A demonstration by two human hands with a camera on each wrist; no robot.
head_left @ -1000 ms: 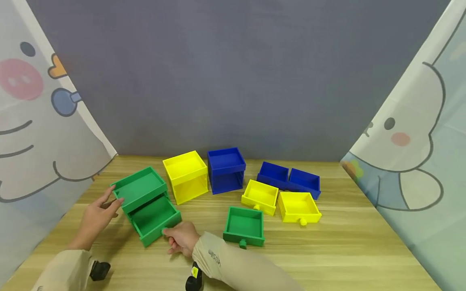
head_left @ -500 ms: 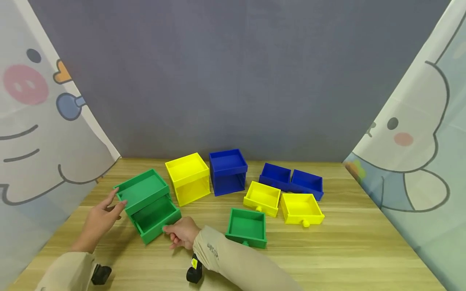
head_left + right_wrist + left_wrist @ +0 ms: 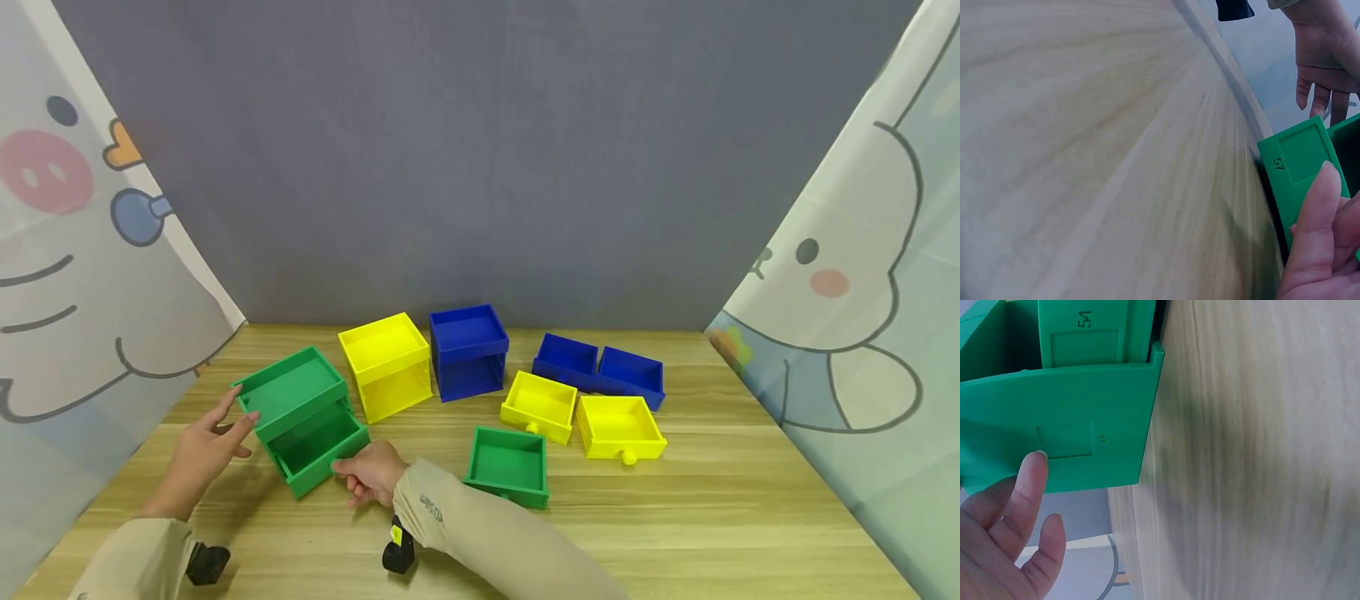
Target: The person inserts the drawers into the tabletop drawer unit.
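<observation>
A green drawer (image 3: 315, 475), set partway into a green cabinet (image 3: 292, 392) near the left edge of the wooden bench (image 3: 712, 517), is pinched at its front by the right hand (image 3: 372, 471), while the cabinet's left side is touched by the loosely spread fingers of the left hand (image 3: 202, 450), well apart from the right. Near the far edge, a yellow cabinet (image 3: 385, 358) and a blue cabinet (image 3: 469, 337) are placed side by side; toward the far right corner, two yellow drawers (image 3: 618, 429) are set before two blue drawers (image 3: 630, 375).

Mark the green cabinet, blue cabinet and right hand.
Green cabinet (image 3: 291, 392), head view: top tray's floor.
Blue cabinet (image 3: 470, 352), head view: top tray's front lip.
Right hand (image 3: 374, 471), head view: back of the hand.
</observation>
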